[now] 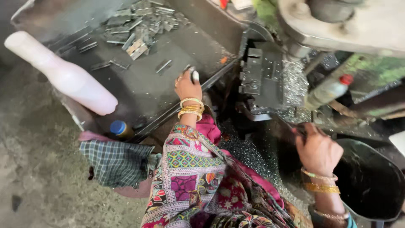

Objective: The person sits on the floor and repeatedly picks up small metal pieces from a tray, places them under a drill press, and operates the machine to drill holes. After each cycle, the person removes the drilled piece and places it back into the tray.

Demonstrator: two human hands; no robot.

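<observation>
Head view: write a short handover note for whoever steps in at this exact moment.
Left hand: over the metal tray, pinching a small light piece at its near edge.
Right hand: beside the press machine, gripping a thin dark tool.
Metal strips lie heaped at the tray's far end; shavings cover the ground below the press.
Done and left: cannot tell from this view.

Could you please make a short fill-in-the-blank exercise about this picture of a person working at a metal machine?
1. The left hand rests on the edge of a metal ___ holding small metal pieces.
2. The cap of the small bottle is ___.
3. Both wrists wear gold ___.
4. The right hand is above a black ___.

Missing words: tray; blue; bangles; bucket
</observation>
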